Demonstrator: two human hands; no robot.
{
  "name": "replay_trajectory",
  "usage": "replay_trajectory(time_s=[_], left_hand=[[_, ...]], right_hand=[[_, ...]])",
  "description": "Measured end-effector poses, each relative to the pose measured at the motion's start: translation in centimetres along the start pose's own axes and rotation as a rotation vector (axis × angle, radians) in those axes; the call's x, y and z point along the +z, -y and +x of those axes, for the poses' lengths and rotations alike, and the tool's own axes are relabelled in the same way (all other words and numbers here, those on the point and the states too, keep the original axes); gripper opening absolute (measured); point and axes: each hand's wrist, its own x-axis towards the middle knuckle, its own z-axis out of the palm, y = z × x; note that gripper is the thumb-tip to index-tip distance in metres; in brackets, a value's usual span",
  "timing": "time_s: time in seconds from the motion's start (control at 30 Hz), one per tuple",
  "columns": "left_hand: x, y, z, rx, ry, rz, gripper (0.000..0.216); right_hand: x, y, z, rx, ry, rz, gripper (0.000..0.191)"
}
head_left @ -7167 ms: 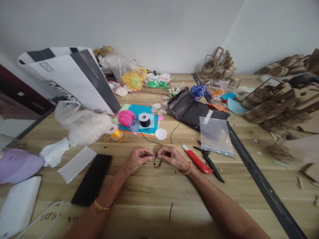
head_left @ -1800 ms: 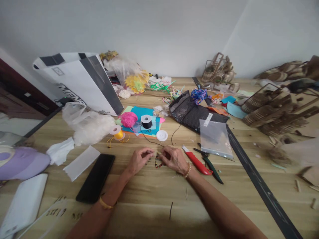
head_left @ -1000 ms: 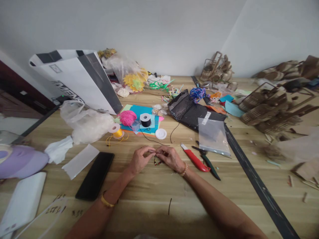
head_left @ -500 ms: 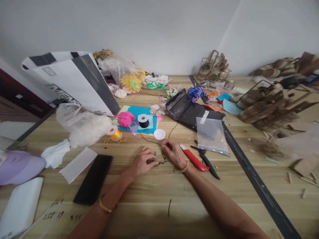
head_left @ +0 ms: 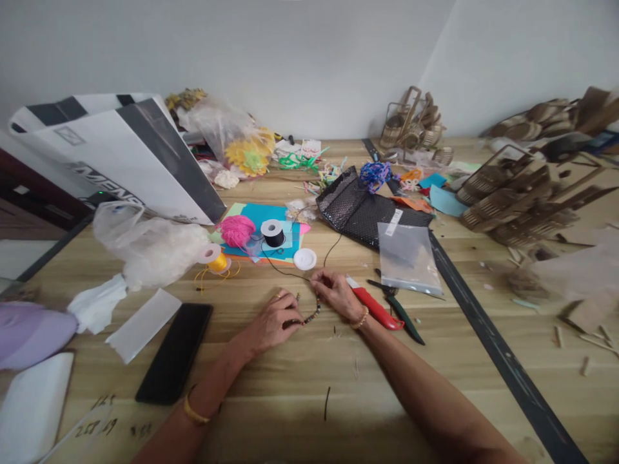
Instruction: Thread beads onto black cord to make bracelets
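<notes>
A short beaded string (head_left: 313,316) of small dark and coloured beads curves between my two hands just above or on the wooden table. My left hand (head_left: 276,320) pinches its left part between thumb and fingers. At the upper end, the fingers of my right hand (head_left: 336,294) are closed on the same string. A thin black cord (head_left: 285,272) runs from a spool of black cord (head_left: 273,234) to my right fingertips, and another stretch of cord rises behind that hand. My fingers hide both ends of the beads.
Right of my right hand lie a red-handled knife (head_left: 377,309) and green-handled pliers (head_left: 406,319). A black phone (head_left: 174,353) is by my left forearm. Behind are a white lid (head_left: 305,259), yellow thread spool (head_left: 213,259), pink yarn (head_left: 238,231) and a clear zip bag (head_left: 410,259).
The view has shifted slightly, so things on the table sit a little further left. My left hand has drawn slightly away from the right, and more of the beaded string shows between them.
</notes>
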Motion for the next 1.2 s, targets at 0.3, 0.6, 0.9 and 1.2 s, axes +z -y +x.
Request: replay_trajectory(time_s=[0.3,0.6,0.9,1.2], left_hand=[[0.2,-0.2,0.8,0.015,-0.097,-0.067,0.012],[1.0,-0.5,1.5,-0.055,-0.045,0.072,0.032],[1.1,-1.0,2.3,-0.065,0.048,0.162,0.045],[1.3,-0.5,2.2,-0.046,0.051,0.184,0.048]], right_hand=[[-0.9,0.7,0.2,0.042,0.091,0.098,0.023],[-0.6,-0.2,0.2,-0.021,0.016,0.038,0.016],[-0.7,-0.3,0.3,-0.089,-0.087,-0.146,0.012],[-1.1,-0.4,0.3,-0.124,-0.117,-0.259,0.012]])
